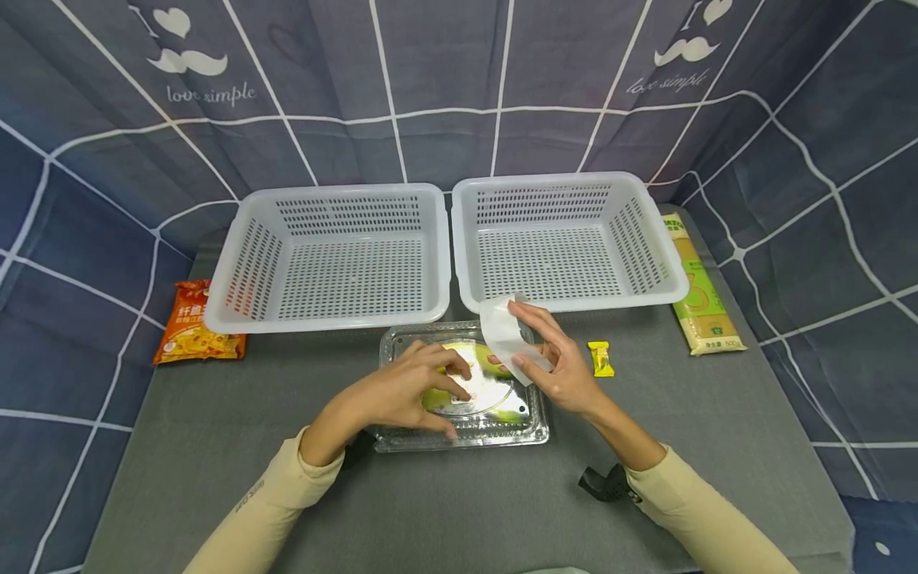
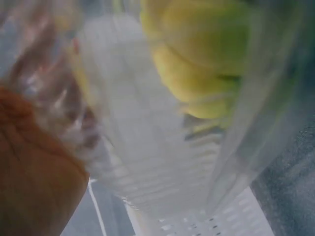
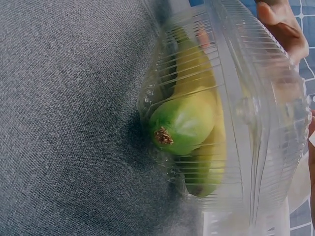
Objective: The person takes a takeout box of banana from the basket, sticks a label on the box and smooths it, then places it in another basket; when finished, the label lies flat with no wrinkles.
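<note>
While the left hand (image 1: pixel 410 387) is spread over the left half of a clear plastic box (image 1: pixel 466 439), with its fingers a bit bent, I cannot tell from my cameras if it touches the plastic. The right hand (image 1: pixel 562 379) pinches a curved white strip (image 1: pixel 502 331) between its thumb and fingers, over the box's far right corner. The box lies flat near the middle of the gray table (image 1: pixel 466 510), with yellow and green fruit (image 3: pixel 182 123) inside. The left white basket (image 1: pixel 326 321) and the right white basket (image 1: pixel 577 304) stand side by side by the table's far edge. Near the table's left edge I see an orange snack bag (image 1: pixel 192 331), partly hidden by the left white basket. A long tan and green packet (image 1: pixel 700 299) lies by the right edge, just beside the right white basket. A small yellow candy (image 1: pixel 601 359) lies between the box and that packet.
</note>
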{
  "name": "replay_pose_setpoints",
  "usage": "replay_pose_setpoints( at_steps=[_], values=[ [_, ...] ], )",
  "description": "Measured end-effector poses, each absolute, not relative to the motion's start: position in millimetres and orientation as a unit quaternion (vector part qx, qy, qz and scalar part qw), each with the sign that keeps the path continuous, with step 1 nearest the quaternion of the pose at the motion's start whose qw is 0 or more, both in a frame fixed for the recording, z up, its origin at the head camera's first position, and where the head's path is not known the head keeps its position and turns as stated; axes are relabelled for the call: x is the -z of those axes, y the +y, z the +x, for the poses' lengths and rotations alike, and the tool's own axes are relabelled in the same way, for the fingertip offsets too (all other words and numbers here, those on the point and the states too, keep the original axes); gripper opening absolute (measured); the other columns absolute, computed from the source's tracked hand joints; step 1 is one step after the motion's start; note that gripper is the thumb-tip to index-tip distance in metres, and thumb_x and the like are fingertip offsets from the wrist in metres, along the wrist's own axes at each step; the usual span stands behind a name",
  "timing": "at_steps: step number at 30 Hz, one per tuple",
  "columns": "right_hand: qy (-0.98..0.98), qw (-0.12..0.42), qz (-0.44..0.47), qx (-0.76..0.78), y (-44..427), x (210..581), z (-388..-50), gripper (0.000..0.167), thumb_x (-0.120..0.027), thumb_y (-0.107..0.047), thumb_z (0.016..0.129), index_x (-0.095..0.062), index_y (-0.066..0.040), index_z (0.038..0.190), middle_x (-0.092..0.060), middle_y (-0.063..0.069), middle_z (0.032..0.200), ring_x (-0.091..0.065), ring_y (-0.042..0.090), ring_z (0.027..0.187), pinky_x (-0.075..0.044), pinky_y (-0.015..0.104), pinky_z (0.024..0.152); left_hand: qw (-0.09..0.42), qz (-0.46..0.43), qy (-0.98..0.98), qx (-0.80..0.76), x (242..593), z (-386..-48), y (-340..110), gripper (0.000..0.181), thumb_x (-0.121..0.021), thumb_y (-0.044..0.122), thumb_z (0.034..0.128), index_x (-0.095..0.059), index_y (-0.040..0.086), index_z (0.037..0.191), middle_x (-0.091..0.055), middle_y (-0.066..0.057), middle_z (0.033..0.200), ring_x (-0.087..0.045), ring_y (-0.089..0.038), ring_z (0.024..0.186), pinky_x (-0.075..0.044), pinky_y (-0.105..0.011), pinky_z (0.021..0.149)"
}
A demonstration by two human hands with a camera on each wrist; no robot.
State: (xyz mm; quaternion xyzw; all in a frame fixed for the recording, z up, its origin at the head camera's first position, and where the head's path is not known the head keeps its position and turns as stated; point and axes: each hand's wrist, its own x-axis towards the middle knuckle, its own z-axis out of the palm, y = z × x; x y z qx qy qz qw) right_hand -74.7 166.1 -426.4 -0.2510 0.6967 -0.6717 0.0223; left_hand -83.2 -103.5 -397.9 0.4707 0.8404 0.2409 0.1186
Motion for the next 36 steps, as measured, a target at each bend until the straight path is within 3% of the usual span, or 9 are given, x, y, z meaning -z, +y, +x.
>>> replay_pose_setpoints(
  at_steps=[10,15,18,23,26,29,33,36],
  values=[
    [0.695,0.022,-0.261,0.67,168,425,-76,0.066,-0.056,0.019,0.086,-0.034,0.009,0.147,-0.03,0.02,0.151,-0.053,0.016,0.113,-0.058,0.026,0.069,0.115,0.455,0.844,-0.261,404,-85,-104,0.046,-0.082,0.052,0.0704,-0.076,0.022,0.105,-0.058,-0.001,0.129,-0.048,-0.023,0.126,-0.034,-0.047,0.105],
    [0.659,0.056,-0.258,0.705,171,419,-73,0.061,-0.052,0.019,0.086,-0.035,0.011,0.145,-0.035,0.014,0.147,-0.066,0.02,0.089,-0.058,0.031,0.06,0.088,0.441,0.836,-0.313,402,-84,-108,0.049,-0.083,0.048,0.0718,-0.075,0.019,0.11,-0.056,-0.002,0.133,-0.047,-0.022,0.127,-0.034,-0.048,0.104],
    [0.626,0.082,-0.252,0.733,175,415,-70,0.059,-0.049,0.018,0.088,-0.038,0.009,0.144,-0.038,0.013,0.144,-0.068,0.022,0.083,-0.06,0.037,0.062,0.049,0.428,0.82,-0.376,398,-86,-112,0.048,-0.087,0.039,0.0715,-0.073,0.016,0.112,-0.055,-0.005,0.135,-0.047,-0.023,0.129,-0.034,-0.049,0.103],
    [0.627,0.081,-0.265,0.728,184,410,-69,0.052,-0.053,0.015,0.09,-0.047,0.005,0.14,-0.043,0.013,0.141,-0.057,0.018,0.098,-0.059,0.039,0.058,0.0,0.431,0.798,-0.421,385,-93,-116,0.05,-0.09,0.028,0.0692,-0.072,0.015,0.114,-0.053,-0.008,0.137,-0.045,-0.024,0.13,-0.035,-0.049,0.104],
    [0.636,0.081,-0.278,0.715,187,409,-68,0.045,-0.055,0.011,0.091,-0.055,0.001,0.135,-0.05,0.011,0.137,-0.056,0.017,0.097,-0.056,0.038,0.051,-0.003,0.442,0.792,-0.421,377,-97,-113,0.046,-0.089,0.03,0.0698,-0.073,0.019,0.112,-0.053,-0.006,0.139,-0.044,-0.023,0.131,-0.032,-0.051,0.107],
    [0.64,0.095,-0.299,0.702,188,408,-66,0.042,-0.056,0.011,0.092,-0.059,-0.003,0.132,-0.053,0.005,0.135,-0.057,0.015,0.1,-0.054,0.037,0.048,0.008,0.46,0.785,-0.416,369,-100,-107,0.036,-0.087,0.033,0.072,-0.075,0.024,0.104,-0.05,-0.004,0.144,-0.038,-0.023,0.137,-0.025,-0.054,0.111],
    [0.641,0.126,-0.34,0.677,188,403,-60,0.045,-0.055,0.015,0.09,-0.058,0.0,0.132,-0.055,0.0,0.135,-0.056,0.014,0.111,-0.054,0.036,0.046,0.035,0.481,0.783,-0.393,363,-104,-100,0.03,-0.085,0.039,0.0737,-0.076,0.028,0.1,-0.042,-0.004,0.153,-0.025,-0.03,0.146,-0.014,-0.063,0.112],
    [0.639,0.152,-0.358,0.664,188,398,-57,0.047,-0.055,0.017,0.089,-0.056,0.001,0.133,-0.056,-0.002,0.135,-0.056,0.013,0.113,-0.054,0.037,0.046,0.06,0.487,0.78,-0.388,362,-106,-98,0.029,-0.085,0.037,0.0748,-0.076,0.027,0.101,-0.052,-0.002,0.144,-0.026,-0.031,0.145,-0.01,-0.063,0.11]
  ],
)
